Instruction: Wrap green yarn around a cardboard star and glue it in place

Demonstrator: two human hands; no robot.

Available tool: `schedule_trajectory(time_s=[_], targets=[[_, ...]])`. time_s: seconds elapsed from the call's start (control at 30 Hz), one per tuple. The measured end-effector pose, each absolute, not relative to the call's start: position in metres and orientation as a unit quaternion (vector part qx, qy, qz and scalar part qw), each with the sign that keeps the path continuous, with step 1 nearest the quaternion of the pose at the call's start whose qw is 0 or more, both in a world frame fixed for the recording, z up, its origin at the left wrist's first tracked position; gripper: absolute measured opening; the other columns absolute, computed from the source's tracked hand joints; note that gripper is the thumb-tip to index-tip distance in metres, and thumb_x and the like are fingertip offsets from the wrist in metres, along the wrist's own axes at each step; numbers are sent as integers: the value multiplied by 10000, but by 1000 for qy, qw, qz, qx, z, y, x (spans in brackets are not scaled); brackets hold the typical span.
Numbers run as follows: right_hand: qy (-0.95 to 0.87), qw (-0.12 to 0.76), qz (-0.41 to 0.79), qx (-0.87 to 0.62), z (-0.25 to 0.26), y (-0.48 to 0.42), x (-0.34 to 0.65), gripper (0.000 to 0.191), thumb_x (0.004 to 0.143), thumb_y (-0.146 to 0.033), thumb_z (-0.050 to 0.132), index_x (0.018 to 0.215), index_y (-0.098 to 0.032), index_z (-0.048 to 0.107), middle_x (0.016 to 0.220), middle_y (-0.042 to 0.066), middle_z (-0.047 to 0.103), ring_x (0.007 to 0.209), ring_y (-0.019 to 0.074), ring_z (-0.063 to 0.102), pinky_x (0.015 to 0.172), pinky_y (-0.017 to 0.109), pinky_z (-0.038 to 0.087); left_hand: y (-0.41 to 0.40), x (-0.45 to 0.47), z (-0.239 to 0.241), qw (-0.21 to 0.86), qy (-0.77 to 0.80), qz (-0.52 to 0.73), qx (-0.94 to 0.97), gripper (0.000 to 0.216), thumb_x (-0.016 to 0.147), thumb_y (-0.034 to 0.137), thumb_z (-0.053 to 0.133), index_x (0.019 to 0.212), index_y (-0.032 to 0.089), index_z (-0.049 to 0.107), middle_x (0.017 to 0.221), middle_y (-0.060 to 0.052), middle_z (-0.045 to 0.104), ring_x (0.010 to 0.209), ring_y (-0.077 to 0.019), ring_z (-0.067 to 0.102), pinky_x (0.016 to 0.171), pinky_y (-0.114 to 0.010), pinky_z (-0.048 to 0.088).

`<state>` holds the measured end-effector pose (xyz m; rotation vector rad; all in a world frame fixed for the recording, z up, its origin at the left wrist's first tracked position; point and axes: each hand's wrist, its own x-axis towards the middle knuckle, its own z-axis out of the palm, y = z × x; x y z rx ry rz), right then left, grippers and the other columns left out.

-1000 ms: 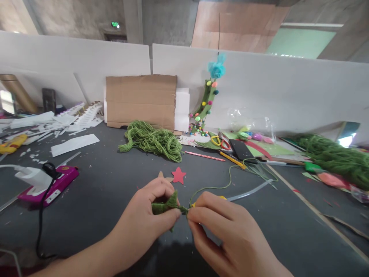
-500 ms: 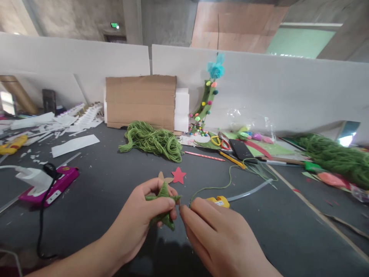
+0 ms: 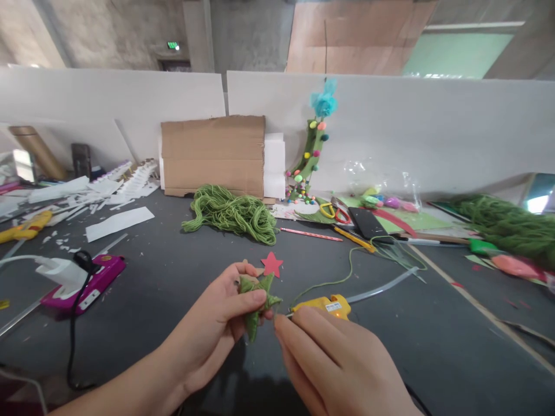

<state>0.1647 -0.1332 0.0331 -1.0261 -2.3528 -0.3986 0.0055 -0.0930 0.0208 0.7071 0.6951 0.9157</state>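
1. Two hands meet at lower centre: the left hand (image 3: 214,332) pinches a green yarn star (image 3: 256,293).
2. Then the right hand (image 3: 336,364): fingertips bunched beside its tip, grip unclear.
3. Yellow glue gun (image 3: 324,304) sits just above them.

Two hands were in view: the left hand (image 3: 217,329) and the right hand (image 3: 336,367). There were two stars, a green yarn star (image 3: 256,296) and a red star (image 3: 272,264); two yellow glue guns, the near glue gun (image 3: 323,304) and the far glue gun (image 3: 23,227); two yarn heaps, the middle yarn heap (image 3: 232,214) and the right yarn heap (image 3: 507,222); and one cardboard sheet (image 3: 212,153).
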Motion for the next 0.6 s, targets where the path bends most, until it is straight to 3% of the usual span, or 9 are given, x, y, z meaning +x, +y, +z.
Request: schedule_trajectory(time_s=[0.13, 0.23, 0.33, 0.4, 0.47, 0.6], targets=[[-855, 276, -186, -399, 26, -133, 161, 269, 869, -82, 334, 858, -128, 598, 617, 25, 568, 532, 146, 519, 463, 268, 313, -96, 12, 19, 782, 309, 444, 311, 130, 816, 126, 570, 803, 202, 464, 709, 47, 517, 607, -60, 504, 608, -174, 415], [-855, 253, -193, -411, 21, -133, 158, 211, 835, -85, 383, 792, -160, 575, 629, 18, 563, 528, 158, 500, 468, 291, 290, -98, 15, 17, 790, 327, 427, 294, 121, 817, 142, 566, 731, 169, 485, 662, 42, 483, 567, -52, 449, 586, -163, 403], [-860, 225, -182, -420, 19, -133, 157, 181, 773, -57, 421, 786, -167, 564, 663, 29, 572, 541, 170, 495, 467, 309, 276, -99, 16, 17, 802, 323, 424, 269, 52, 766, 98, 568, 786, 141, 546, 745, 1, 525, 654, -79, 486, 649, -185, 416], [-859, 218, -187, -423, 18, -132, 157, 183, 747, -41, 435, 787, -167, 562, 690, 36, 583, 554, 177, 498, 470, 316, 274, -100, 16, 18, 813, 301, 427, 258, 178, 700, 51, 563, 858, 134, 568, 797, -21, 547, 711, -104, 504, 692, -207, 418], [-857, 220, -192, -425, 17, -132, 158, 178, 753, -42, 439, 777, -171, 558, 708, 35, 591, 567, 182, 501, 475, 317, 275, -101, 16, 19, 823, 279, 422, 258, 266, 651, 22, 556, 893, 131, 575, 784, -22, 547, 673, -100, 489, 674, -209, 409], [-847, 260, -189, -424, 17, -132, 159, 212, 837, -66, 382, 780, -168, 558, 694, 36, 579, 581, 177, 501, 491, 307, 286, -104, 13, 19, 838, 259, 404, 258, 223, 647, 95, 618, 866, 126, 592, 721, -6, 521, 573, -74, 427, 579, -191, 373]])
